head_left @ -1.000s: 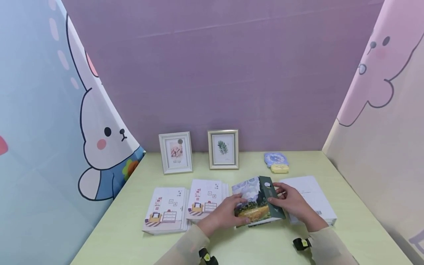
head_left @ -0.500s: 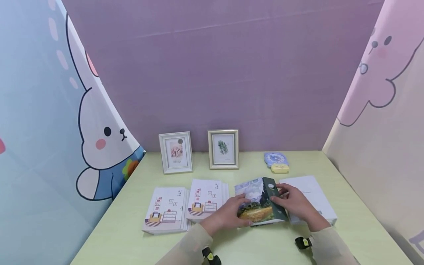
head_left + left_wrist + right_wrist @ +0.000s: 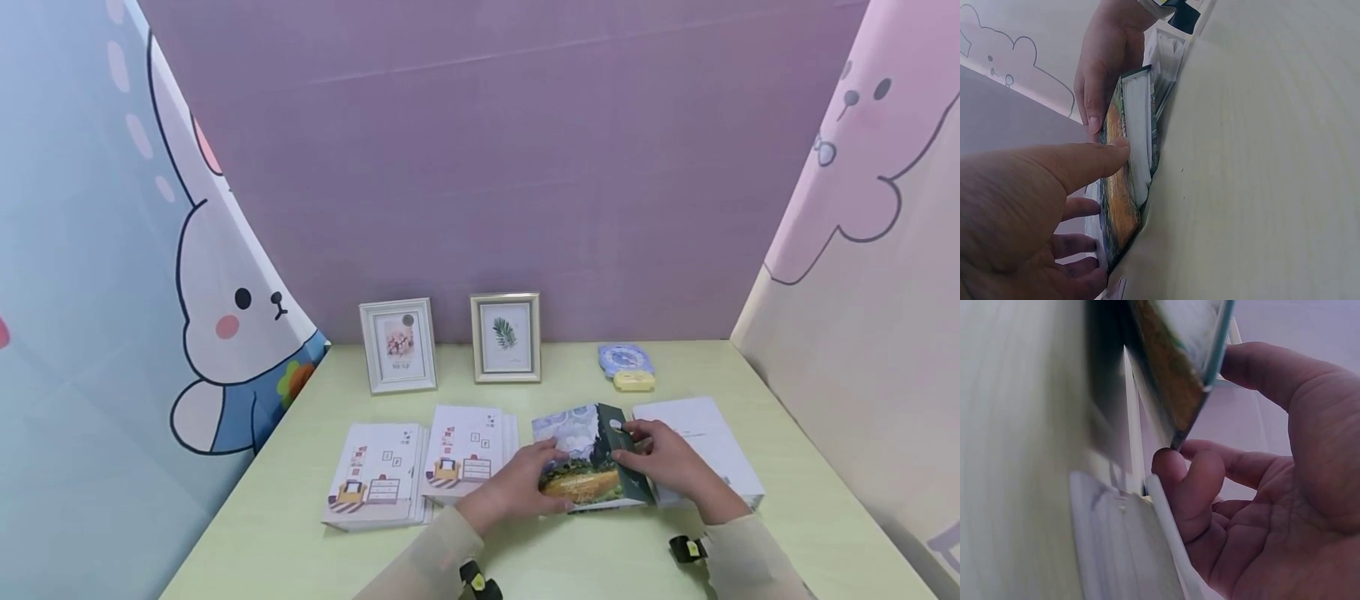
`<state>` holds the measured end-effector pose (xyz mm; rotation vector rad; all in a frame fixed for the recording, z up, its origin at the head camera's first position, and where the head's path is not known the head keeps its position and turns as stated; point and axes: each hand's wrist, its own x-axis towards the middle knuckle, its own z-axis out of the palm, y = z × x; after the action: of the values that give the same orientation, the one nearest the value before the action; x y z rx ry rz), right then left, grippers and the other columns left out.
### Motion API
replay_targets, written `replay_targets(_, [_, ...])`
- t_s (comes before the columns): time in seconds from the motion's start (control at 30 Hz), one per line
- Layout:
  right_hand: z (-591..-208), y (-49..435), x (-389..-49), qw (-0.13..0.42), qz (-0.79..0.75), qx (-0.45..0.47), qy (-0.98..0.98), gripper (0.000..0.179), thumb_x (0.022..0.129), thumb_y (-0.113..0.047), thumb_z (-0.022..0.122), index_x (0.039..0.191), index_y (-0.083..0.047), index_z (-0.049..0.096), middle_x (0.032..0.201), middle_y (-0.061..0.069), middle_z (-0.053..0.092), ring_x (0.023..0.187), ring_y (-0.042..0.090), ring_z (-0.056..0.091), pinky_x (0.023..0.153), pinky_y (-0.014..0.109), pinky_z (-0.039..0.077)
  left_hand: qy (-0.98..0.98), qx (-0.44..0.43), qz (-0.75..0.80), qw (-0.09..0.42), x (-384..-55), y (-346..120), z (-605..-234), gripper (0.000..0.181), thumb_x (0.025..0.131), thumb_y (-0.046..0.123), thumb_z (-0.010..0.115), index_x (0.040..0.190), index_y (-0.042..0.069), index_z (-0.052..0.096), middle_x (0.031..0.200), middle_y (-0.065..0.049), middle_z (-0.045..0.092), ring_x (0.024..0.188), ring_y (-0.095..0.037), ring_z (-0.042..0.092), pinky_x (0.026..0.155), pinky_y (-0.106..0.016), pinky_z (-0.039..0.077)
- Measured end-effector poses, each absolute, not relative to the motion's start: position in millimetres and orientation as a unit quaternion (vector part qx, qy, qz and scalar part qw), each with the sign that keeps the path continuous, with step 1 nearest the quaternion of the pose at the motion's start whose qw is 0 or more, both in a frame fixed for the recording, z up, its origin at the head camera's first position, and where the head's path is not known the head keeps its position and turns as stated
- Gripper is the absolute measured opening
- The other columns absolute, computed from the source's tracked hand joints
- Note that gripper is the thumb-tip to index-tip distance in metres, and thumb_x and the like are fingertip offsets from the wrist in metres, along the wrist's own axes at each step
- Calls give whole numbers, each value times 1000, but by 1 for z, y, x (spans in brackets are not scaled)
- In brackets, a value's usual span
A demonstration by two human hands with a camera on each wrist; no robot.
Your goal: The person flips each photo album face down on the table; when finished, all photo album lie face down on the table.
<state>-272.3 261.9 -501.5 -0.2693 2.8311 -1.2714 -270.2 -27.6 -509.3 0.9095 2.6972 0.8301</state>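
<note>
A photo album [image 3: 581,458] with a painted landscape cover and a dark green strip down its right side is between both hands, its right side tilted up in the right wrist view. My left hand [image 3: 517,483] rests on its left part, thumb [image 3: 1100,162] stretched over the near edge of the cover, the other fingers spread along the cover. At the strip, my right hand [image 3: 667,458] pinches the album's right side, thumb on one face and fingers [image 3: 1200,481] curled at the edge. The fingers' far side is hidden.
Two piles of white albums with furniture drawings, one further left [image 3: 375,475] and one nearer [image 3: 465,450], lie to the left. A plain white album [image 3: 705,450] lies right. Two picture frames, white [image 3: 397,346] and gold [image 3: 506,337], and a blue clock-like thing [image 3: 625,360] stand behind.
The album has shifted slightly right and its cover faces up a little more, both hands moving with it. During the last half second the hands barely move.
</note>
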Motion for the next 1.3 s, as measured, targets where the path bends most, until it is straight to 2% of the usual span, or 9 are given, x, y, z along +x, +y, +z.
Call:
replay_targets(0.2, [-498,261,-269,12,-405,-88,910,63,92,-31,83,137,7,61,124,24,64,100,29,66,77,45,60,904,303,288,92,-269,-28,-508,76,86,44,85,150,18,55,169,-10,33,152,-33,35,123,-51,33])
replay_targets(0.47, [-502,262,-272,24,-404,-88,910,37,90,-18,84,121,-2,73,120,17,63,92,23,63,68,35,55,901,319,283,85,-271,-29,-511,71,87,40,85,148,16,57,168,-10,33,154,-30,32,125,-48,30])
replay_targets(0.83, [-504,262,-270,19,-403,-102,909,36,91,-17,83,122,-2,72,120,14,64,95,22,63,70,36,55,897,321,292,85,-270,-29,-511,72,86,36,87,147,12,58,168,-12,34,154,-31,33,125,-47,29])
replay_targets(1.3, [-508,263,-271,15,-399,-102,911,36,91,-19,83,123,-5,72,122,12,68,98,23,66,73,36,58,896,317,295,92,-269,-31,-511,71,87,39,85,148,15,57,169,-9,32,155,-29,29,126,-47,28])
